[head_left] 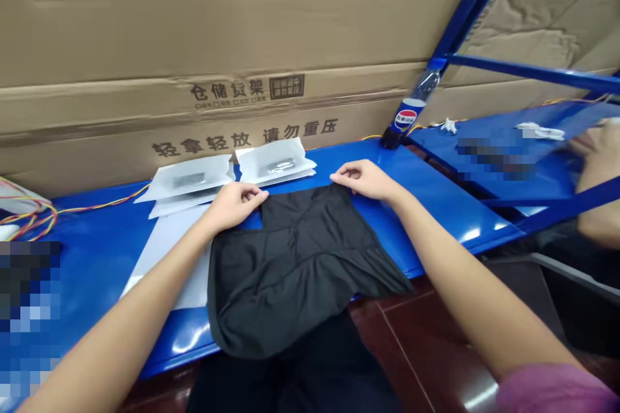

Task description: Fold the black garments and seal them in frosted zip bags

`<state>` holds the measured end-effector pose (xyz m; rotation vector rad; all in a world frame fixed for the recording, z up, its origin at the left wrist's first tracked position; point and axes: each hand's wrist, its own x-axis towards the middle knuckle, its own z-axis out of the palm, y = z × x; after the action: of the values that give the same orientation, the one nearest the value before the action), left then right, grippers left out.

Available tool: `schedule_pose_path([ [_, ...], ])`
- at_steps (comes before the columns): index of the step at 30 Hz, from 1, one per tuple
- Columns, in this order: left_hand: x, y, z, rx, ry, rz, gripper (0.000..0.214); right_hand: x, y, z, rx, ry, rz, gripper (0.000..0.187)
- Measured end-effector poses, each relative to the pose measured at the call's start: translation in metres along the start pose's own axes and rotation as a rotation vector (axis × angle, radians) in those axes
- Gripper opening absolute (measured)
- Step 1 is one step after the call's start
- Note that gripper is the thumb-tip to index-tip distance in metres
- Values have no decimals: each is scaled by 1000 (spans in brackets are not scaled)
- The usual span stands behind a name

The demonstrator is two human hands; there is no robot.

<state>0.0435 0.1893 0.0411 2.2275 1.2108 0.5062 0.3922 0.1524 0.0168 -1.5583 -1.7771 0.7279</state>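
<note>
Where both hands (pixel 236 205) (pixel 364 181) rest, soft black fabric (pixel 290 271) lies rumpled.

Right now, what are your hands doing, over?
Left hand and right hand at the top edge of the garment. Black cloth garment spread on the blue bench. Two white packets just beyond it.

A big cardboard carton (pixel 217 32) with printed Chinese words stands behind the blue counter (pixel 436 200). On the counter lie two flat white packets (pixel 188 179) and some thin coloured wires (pixel 97 200). A Pepsi bottle (pixel 405 115) leans tilted beside a blue metal rack post (pixel 475 6). At the right side, the hand of another person (pixel 593 148) is near a blue shelf (pixel 504 155).
</note>
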Motion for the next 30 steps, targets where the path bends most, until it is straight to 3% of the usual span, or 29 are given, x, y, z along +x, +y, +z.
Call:
schedule_pose_path([
  [7,-1,-9,4,-100,-10,-41,46,-4,7,-4,-17,-57,-17,48],
  [18,0,-13,11,-135,36,-37,34,-1,16,-4,30,-40,-28,43],
  [30,0,-14,11,-123,38,-24,36,-2,16,-2,68,-19,-16,39],
])
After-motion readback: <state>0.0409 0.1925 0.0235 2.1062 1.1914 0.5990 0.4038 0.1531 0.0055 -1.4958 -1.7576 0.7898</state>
